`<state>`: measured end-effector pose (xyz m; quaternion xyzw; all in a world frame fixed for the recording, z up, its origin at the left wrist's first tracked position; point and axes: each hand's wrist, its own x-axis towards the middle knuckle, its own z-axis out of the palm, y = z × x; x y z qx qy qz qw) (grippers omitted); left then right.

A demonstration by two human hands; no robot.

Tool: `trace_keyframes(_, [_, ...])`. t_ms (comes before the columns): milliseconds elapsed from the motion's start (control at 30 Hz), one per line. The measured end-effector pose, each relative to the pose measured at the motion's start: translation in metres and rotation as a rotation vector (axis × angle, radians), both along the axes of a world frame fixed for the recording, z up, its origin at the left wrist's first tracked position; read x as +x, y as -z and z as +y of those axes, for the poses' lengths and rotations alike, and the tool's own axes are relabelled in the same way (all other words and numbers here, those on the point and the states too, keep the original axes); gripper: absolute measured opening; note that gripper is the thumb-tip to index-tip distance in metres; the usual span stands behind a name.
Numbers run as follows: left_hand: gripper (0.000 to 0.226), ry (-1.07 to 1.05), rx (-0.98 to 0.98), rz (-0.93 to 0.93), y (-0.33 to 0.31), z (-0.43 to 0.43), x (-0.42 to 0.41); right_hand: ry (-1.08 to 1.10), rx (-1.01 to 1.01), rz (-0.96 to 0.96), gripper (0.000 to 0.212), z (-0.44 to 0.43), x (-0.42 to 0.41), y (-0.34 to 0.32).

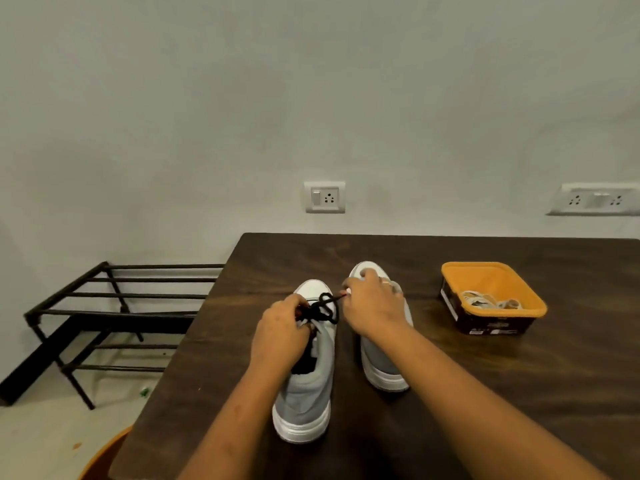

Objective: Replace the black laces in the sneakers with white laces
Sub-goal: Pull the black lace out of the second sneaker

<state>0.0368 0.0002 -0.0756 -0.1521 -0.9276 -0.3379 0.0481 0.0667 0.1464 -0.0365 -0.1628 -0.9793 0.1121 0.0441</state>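
Two grey sneakers with white soles stand side by side on the dark wooden table [519,393], toes pointing away from me. The left sneaker [304,393] carries a black lace [323,308] tied in a bow over its tongue. My left hand [280,327] pinches the left side of that bow. My right hand [372,303] pinches the lace's right end and draws it taut toward the right. This hand covers much of the right sneaker [381,365], so its lacing is hidden. White laces [491,301] lie bundled in an orange tub [498,275] at the right.
A black metal shoe rack [114,306] stands on the floor left of the table. Two wall sockets [325,197] sit on the wall behind. An orange rounded object [104,455] shows at the table's lower left corner.
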Motion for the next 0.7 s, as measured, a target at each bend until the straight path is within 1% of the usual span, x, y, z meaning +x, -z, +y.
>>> trace_keyframes(33, [0.03,0.01,0.014,0.007,-0.002,0.002,0.001,-0.01,0.018,0.035,0.035,0.0,-0.002,-0.001])
trace_keyframes(67, [0.031,0.02,0.012,0.013,-0.003,0.002,0.001,-0.025,-0.014,0.061,0.034,-0.002,-0.005,0.001])
trace_keyframes(100, [0.032,0.028,0.013,0.02,-0.003,0.003,0.001,-0.041,-0.12,0.077,0.032,-0.004,-0.006,0.001])
trace_keyframes(167, [0.031,0.017,0.021,0.019,-0.004,0.003,-0.002,-0.098,-0.425,0.086,0.026,-0.012,-0.01,0.004])
trace_keyframes(200, [0.029,0.01,0.05,0.01,-0.004,0.003,-0.003,-0.129,-0.53,0.094,0.028,-0.017,-0.012,0.005])
trace_keyframes(267, [0.024,0.003,0.113,-0.014,-0.001,0.002,-0.006,-0.152,-0.627,0.12,0.039,-0.024,-0.013,0.005])
trace_keyframes(333, [0.022,-0.006,0.175,-0.035,0.002,0.001,-0.007,-0.165,-0.654,0.135,0.04,-0.026,-0.014,0.004])
trace_keyframes(400, [0.02,-0.014,0.244,-0.046,0.004,-0.001,-0.007,-0.185,-0.692,0.064,0.032,-0.024,-0.013,0.003])
trace_keyframes(467, [0.016,-0.014,0.295,-0.047,0.006,-0.003,-0.008,-0.2,-0.758,-0.031,0.033,-0.021,-0.011,0.004])
trace_keyframes(500, [0.018,-0.011,0.315,-0.055,0.006,-0.004,-0.008,-0.197,-0.781,-0.047,0.032,-0.019,-0.01,0.004])
trace_keyframes(567, [0.026,-0.001,0.362,-0.075,0.005,-0.004,-0.007,-0.201,-0.739,-0.043,0.027,-0.015,-0.009,0.003])
trace_keyframes(633, [0.036,0.031,0.416,-0.083,0.005,-0.004,-0.006,-0.224,-0.67,-0.038,0.029,-0.012,-0.01,0.004])
trace_keyframes(700, [0.041,0.063,0.458,-0.09,0.004,-0.004,-0.005,-0.242,-0.649,-0.029,0.03,-0.009,-0.011,0.006])
